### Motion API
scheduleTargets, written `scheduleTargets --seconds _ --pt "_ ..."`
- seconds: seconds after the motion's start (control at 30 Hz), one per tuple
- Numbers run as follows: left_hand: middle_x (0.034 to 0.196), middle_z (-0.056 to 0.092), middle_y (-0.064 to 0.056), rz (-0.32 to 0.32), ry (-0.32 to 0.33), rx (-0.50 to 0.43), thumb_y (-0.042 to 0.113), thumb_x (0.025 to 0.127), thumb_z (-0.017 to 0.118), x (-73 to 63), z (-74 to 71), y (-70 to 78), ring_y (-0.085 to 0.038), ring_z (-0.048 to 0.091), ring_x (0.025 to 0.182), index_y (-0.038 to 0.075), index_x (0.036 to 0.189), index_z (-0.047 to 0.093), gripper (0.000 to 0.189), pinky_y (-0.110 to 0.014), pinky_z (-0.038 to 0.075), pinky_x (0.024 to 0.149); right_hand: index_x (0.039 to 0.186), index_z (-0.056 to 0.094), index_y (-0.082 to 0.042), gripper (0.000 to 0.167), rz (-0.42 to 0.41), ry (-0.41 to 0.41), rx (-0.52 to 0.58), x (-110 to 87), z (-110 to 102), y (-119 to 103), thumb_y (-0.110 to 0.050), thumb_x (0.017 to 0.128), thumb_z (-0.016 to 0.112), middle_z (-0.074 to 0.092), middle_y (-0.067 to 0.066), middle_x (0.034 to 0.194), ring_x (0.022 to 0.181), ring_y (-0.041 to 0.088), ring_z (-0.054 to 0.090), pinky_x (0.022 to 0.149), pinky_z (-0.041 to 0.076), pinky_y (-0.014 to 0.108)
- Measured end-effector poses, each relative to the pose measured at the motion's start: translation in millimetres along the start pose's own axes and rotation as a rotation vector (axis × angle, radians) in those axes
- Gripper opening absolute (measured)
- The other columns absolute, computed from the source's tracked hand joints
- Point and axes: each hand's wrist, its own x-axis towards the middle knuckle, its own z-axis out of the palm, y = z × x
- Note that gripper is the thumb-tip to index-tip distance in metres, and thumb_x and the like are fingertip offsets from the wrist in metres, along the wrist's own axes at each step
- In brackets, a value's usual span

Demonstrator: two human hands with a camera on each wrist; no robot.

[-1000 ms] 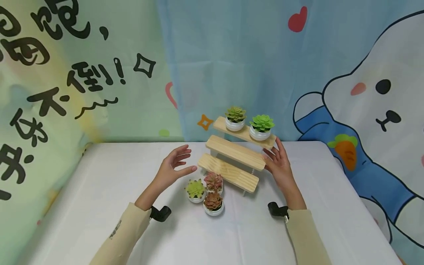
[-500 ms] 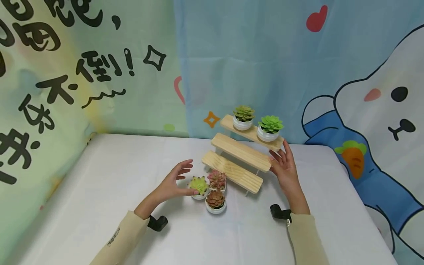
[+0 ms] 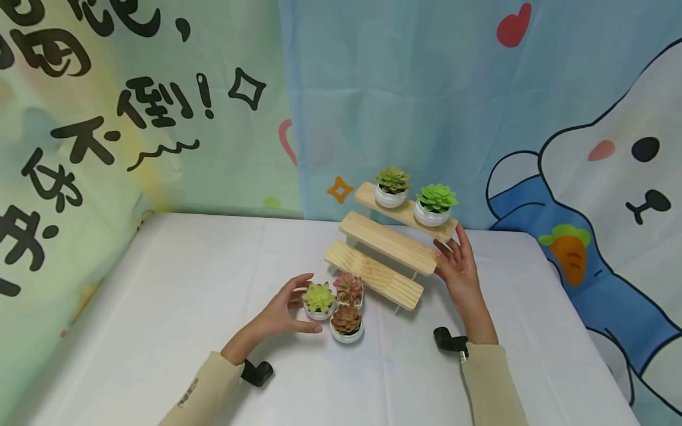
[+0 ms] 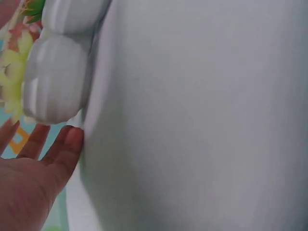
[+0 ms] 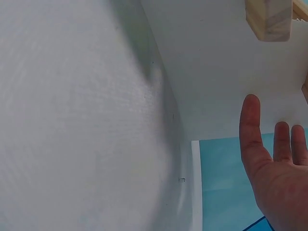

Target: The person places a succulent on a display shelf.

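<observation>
Yellow-green succulent (image 3: 318,297) in white pot (image 3: 317,315) on surface (image 3: 240,254), your left hand (image 3: 279,316) spread around it, contact unclear. Just beside: pink succulent (image 3: 349,288), brown succulent (image 3: 346,318). Beyond: wooden three-tier stand (image 3: 388,244), your right hand (image 3: 459,275) at its right end, fingers extended.

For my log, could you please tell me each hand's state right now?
Left hand: open beside the yellow-green succulent, holding nothing.
Right hand: open at the right end of the wooden shelf; contact unclear.
</observation>
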Motion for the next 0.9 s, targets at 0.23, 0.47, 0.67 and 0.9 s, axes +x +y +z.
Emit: scheduleTargets --seconds 0.23,0.47,0.67,0.9 --pt "0.143 0.039 -0.027 -0.031 0.049 0.014 0.006 0.075 0.085 3.8 7.9 -9.8 -0.04 0.047 0.127 -0.004 0.148 0.03 0.091 -0.047 0.04 0.108 0.157 0.01 -0.04 0.075 0.01 0.029 0.019 0.9 2.8 1.0 -0.011 0.102 0.052 0.026 0.01 0.155 0.143 0.028 0.027 0.082 0.051 0.017" --pt "0.13 0.054 -0.025 -0.037 0.117 0.037 -0.002 0.075 0.082 7.2 10.5 -15.7 -0.027 0.056 0.112 -0.01 0.136 0.046 0.071 -0.031 0.048 0.097 0.157 0.011 -0.039 0.074 -0.009 0.028 0.037 -0.6 2.5 1.4 -0.01 0.102 0.051 0.03 0.004 0.151 0.141 0.024 0.03 0.081 0.051 0.017" --pt "0.129 0.056 -0.024 -0.037 0.136 0.058 -0.001 0.074 0.083 4.2 10.7 -15.4 -0.024 0.056 0.11 -0.01 0.132 0.05 0.067 -0.03 0.049 0.095 0.158 0.011 -0.035 0.073 -0.038 0.005 0.054 -2.3 3.5 2.6 -0.008 0.102 0.05 0.037 -0.006 0.142 0.139 0.023 0.031 0.082 0.051 0.017" --pt "0.131 0.054 -0.026 -0.028 0.125 0.051 0.0 0.076 0.082 5.0 13.0 -15.6 -0.036 0.054 0.121 -0.012 0.133 0.048 0.067 -0.039 0.045 0.103 0.158 0.011 -0.035 0.073 -0.047 0.004 0.028 -0.8 0.0 2.7 -0.011 0.102 0.052 0.034 0.003 0.149 0.141 0.026 0.029 0.082 0.051 0.016"
